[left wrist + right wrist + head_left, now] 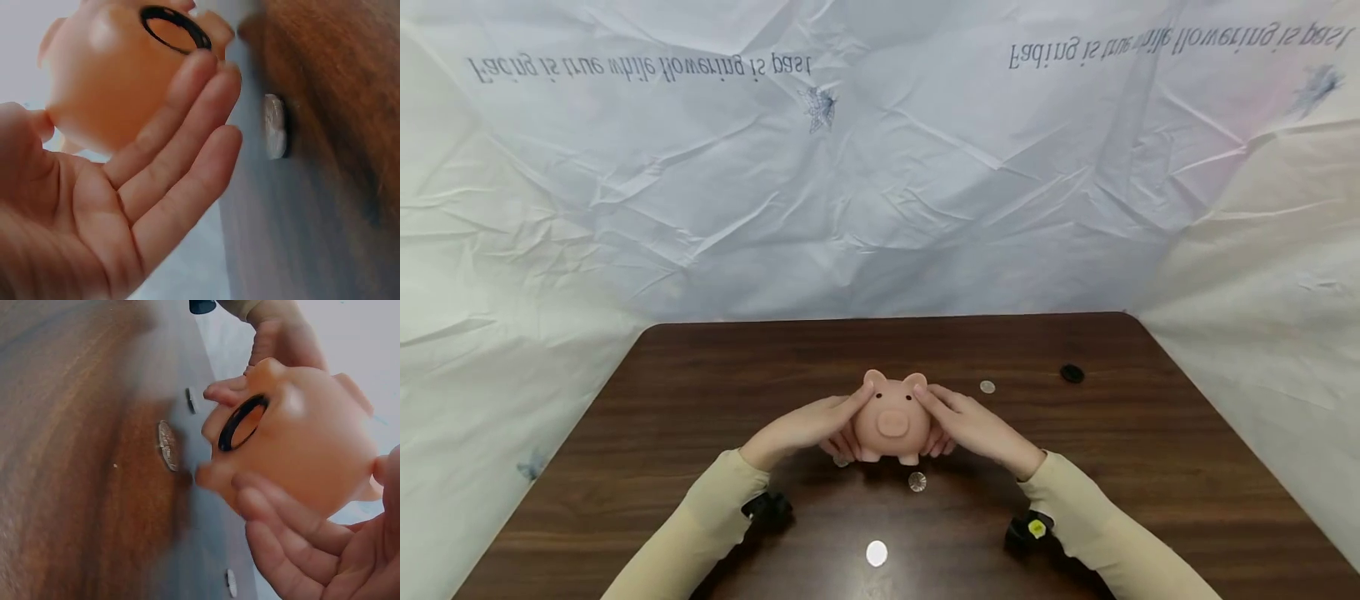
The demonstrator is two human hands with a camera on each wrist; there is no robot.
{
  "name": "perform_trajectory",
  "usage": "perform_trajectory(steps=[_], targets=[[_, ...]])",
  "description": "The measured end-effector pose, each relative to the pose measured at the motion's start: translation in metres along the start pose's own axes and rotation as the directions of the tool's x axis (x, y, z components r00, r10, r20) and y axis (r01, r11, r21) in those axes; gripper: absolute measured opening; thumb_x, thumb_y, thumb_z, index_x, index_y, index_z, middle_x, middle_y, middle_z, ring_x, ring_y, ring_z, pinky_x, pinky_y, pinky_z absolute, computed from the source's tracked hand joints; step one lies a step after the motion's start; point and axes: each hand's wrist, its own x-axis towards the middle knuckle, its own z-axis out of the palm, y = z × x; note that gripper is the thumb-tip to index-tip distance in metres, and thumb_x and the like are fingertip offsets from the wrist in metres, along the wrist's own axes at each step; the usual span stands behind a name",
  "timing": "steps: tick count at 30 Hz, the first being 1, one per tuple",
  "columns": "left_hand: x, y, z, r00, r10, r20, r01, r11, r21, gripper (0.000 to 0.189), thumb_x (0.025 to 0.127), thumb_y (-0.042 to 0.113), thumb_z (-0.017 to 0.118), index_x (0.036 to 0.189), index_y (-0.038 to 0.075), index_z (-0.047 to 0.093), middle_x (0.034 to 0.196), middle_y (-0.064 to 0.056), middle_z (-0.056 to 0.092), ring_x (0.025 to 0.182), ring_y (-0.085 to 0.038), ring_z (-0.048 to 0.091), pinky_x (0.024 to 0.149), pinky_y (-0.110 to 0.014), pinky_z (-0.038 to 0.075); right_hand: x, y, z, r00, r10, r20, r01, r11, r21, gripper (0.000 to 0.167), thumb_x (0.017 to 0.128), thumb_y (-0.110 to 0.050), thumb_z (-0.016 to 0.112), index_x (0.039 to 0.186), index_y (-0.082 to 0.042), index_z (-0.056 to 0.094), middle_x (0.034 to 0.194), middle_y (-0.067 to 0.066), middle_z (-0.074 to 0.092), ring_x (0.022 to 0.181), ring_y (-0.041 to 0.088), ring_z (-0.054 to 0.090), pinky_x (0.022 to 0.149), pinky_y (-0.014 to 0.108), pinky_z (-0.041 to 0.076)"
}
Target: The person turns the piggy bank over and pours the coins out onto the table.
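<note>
A pink piggy bank (892, 417) faces the head camera between my two hands, raised over the dark table (737, 358). My left hand (816, 425) holds its left side, thumb up by the ear and fingers below. On the other side my right hand (970, 425) grips it the same way. Both wrist views show the underside, where a black ring (226, 439) rims a round hole with no cover in it. One coin (917, 482) lies on the table just in front of the feet. Another coin (841, 461) shows partly under the left fingers.
Behind the right hand lies a third coin (987, 387). Farther right rests a small black disc (1072, 373). A bright round spot (876, 553) shines on the tabletop near the front. White cloth (880, 208) hangs behind the table and along both sides.
</note>
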Motion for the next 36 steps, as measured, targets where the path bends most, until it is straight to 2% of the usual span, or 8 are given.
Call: perform_trajectory(steps=[6, 10, 13, 15, 19, 22, 29, 36], targets=[[-0.020, 0.021, -0.006, 0.923, 0.314, -0.221, -0.286, 0.947, 0.149, 0.076, 0.100, 0.043, 0.064, 0.161, 0.029, 0.022, 0.122, -0.006, 0.067, 0.112, -0.025, 0.064, 0.095, -0.049, 0.051, -0.017, -0.012, -0.002, 0.937, -0.291, -0.194, 0.273, 0.955, -0.112, 0.073, 0.105, -0.037, 0.056, 0.162, -0.033, 0.011, 0.130, 0.012, 0.064, 0.102, 0.029, 0.066, 0.079, 0.041, 0.055], [-0.039, 0.036, -0.011, 0.751, 0.621, -0.224, -0.587, 0.784, 0.202, 0.100, 0.085, 0.010, 0.084, 0.161, 0.030, 0.022, 0.155, -0.002, 0.042, 0.137, -0.023, 0.047, 0.108, -0.046, 0.043, -0.024, -0.017, -0.004, 0.653, -0.727, -0.215, 0.661, 0.685, -0.306, 0.084, 0.101, -0.028, 0.065, 0.162, -0.011, 0.010, 0.159, 0.014, 0.036, 0.130, 0.024, 0.053, 0.099, 0.038, 0.049], [-0.042, 0.037, -0.012, 0.700, 0.696, -0.159, -0.661, 0.716, 0.226, 0.105, 0.081, 0.010, 0.087, 0.161, 0.027, 0.022, 0.163, 0.003, 0.029, 0.141, -0.021, 0.041, 0.110, -0.041, 0.042, -0.022, -0.012, -0.004, 0.492, -0.852, -0.180, 0.754, 0.520, -0.403, 0.087, 0.098, -0.037, 0.067, 0.158, -0.001, 0.014, 0.162, 0.013, 0.030, 0.137, 0.022, 0.045, 0.106, 0.035, 0.041], [-0.038, 0.035, -0.010, 0.732, 0.671, -0.120, -0.639, 0.736, 0.222, 0.108, 0.081, 0.015, 0.087, 0.162, 0.027, 0.017, 0.162, 0.000, 0.030, 0.139, -0.022, 0.043, 0.109, -0.044, 0.043, -0.019, -0.007, -0.004, 0.541, -0.824, -0.170, 0.730, 0.560, -0.392, 0.089, 0.096, -0.040, 0.068, 0.159, -0.006, 0.015, 0.160, 0.015, 0.032, 0.134, 0.023, 0.047, 0.104, 0.036, 0.043], [-0.024, 0.023, -0.005, 0.910, 0.401, -0.102, -0.373, 0.902, 0.218, 0.097, 0.090, 0.042, 0.078, 0.162, 0.031, 0.013, 0.145, -0.001, 0.052, 0.123, -0.013, 0.058, 0.101, -0.042, 0.048, -0.015, 0.003, -0.001, 0.839, -0.532, -0.115, 0.495, 0.834, -0.243, 0.082, 0.101, -0.038, 0.063, 0.163, -0.022, 0.012, 0.146, 0.008, 0.053, 0.116, 0.018, 0.062, 0.092, 0.042, 0.052], [-0.015, 0.012, -0.001, 0.985, 0.169, -0.025, -0.165, 0.980, 0.110, 0.083, 0.096, 0.056, 0.063, 0.158, 0.017, 0.025, 0.117, -0.008, 0.068, 0.103, -0.018, 0.068, 0.091, -0.042, 0.054, -0.012, 0.008, 0.002, 0.966, -0.255, -0.046, 0.246, 0.959, -0.139, 0.064, 0.108, -0.039, 0.049, 0.162, -0.026, 0.018, 0.120, 0.007, 0.069, 0.098, 0.019, 0.069, 0.082, 0.043, 0.055], [-0.011, 0.005, -0.001, 0.994, 0.061, 0.086, -0.052, 0.993, -0.103, 0.070, 0.102, 0.059, 0.047, 0.146, 0.005, 0.040, 0.090, -0.014, 0.073, 0.085, -0.029, 0.072, 0.077, -0.044, 0.060, -0.011, 0.006, 0.002, 0.999, -0.054, 0.000, 0.054, 0.998, -0.037, 0.057, 0.109, -0.053, 0.032, 0.155, -0.020, 0.038, 0.092, 0.006, 0.071, 0.081, 0.022, 0.068, 0.077, 0.046, 0.056], [-0.019, 0.010, -0.001, 0.980, 0.189, -0.063, -0.187, 0.982, 0.030, 0.079, 0.099, 0.050, 0.062, 0.160, 0.023, 0.019, 0.110, -0.007, 0.067, 0.101, -0.021, 0.068, 0.088, -0.042, 0.056, -0.016, -0.004, 0.002, 0.992, -0.126, -0.025, 0.126, 0.992, 0.009, 0.065, 0.108, -0.040, 0.049, 0.162, -0.028, 0.015, 0.141, 0.015, 0.054, 0.107, 0.026, 0.064, 0.087, 0.047, 0.054]])
